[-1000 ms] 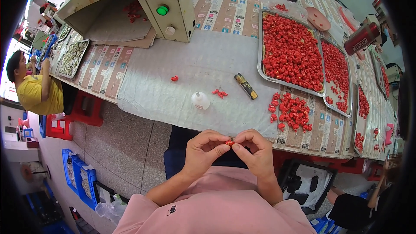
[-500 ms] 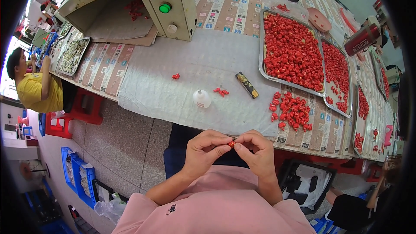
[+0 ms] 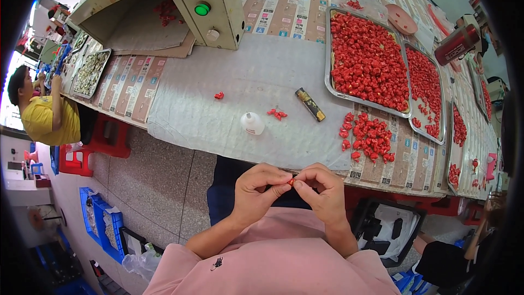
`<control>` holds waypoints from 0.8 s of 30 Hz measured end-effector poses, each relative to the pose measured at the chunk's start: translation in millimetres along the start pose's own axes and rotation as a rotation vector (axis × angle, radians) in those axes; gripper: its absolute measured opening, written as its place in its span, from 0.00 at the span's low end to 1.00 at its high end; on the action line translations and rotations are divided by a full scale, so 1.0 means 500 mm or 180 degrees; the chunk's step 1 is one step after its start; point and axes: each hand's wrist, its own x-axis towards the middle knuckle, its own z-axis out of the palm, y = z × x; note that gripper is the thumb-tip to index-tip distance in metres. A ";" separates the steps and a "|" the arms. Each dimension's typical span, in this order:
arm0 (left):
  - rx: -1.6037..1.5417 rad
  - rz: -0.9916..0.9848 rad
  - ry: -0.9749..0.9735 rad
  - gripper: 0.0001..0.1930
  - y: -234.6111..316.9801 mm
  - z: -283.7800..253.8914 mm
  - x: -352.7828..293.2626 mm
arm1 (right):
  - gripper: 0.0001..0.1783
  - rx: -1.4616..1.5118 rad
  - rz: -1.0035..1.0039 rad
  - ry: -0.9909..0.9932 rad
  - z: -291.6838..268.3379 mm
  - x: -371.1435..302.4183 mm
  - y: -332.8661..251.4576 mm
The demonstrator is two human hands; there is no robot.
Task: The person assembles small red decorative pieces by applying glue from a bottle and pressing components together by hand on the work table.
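Between the fingertips of my left hand [image 3: 261,188] and my right hand [image 3: 321,188] is a small red piece [image 3: 291,182], mostly hidden by the thumbs and forefingers. Both hands pinch it just in front of the table's near edge. Beyond them on the white paper sheet [image 3: 202,76] stands a small white squeeze bottle [image 3: 252,123] with a narrow tip. Near the bottle lie a few joined red pieces [image 3: 277,114], with a single red piece [image 3: 219,95] farther left. To the right of these rests a black and gold cylinder [image 3: 310,105]. A loose heap of red pieces [image 3: 373,137] lies to its right.
Metal trays full of red pieces [image 3: 367,60] stand at the right, near a dark red flask [image 3: 457,45]. A beige machine box [image 3: 226,11] with red and green buttons takes up the far left. A person in yellow [image 3: 52,114] sits at the left. Blue crates [image 3: 103,224] stand on the floor.
Both hands keep nearly the same place and pinch; the red piece shows slightly less between the fingertips. The view has shifted a little. Nothing on the table has visibly moved.
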 end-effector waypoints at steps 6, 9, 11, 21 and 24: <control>0.0004 -0.0125 0.0012 0.10 0.005 0.002 0.001 | 0.02 0.0041 0.0047 -0.0063 -0.003 0.001 -0.002; -0.0180 -0.0251 0.0013 0.10 0.007 0.003 0.002 | 0.02 0.0172 0.0137 -0.0136 -0.007 0.004 -0.004; -0.0070 -0.0160 -0.0008 0.10 0.003 0.001 0.002 | 0.02 0.0224 0.0193 -0.0184 -0.006 0.004 -0.003; 0.0017 -0.0089 0.0047 0.11 0.005 0.004 -0.002 | 0.03 0.0150 0.0123 -0.0202 -0.008 0.004 -0.001; 0.0066 -0.0016 0.0039 0.11 0.004 0.004 -0.002 | 0.03 0.0136 0.0121 -0.0203 -0.007 0.004 0.000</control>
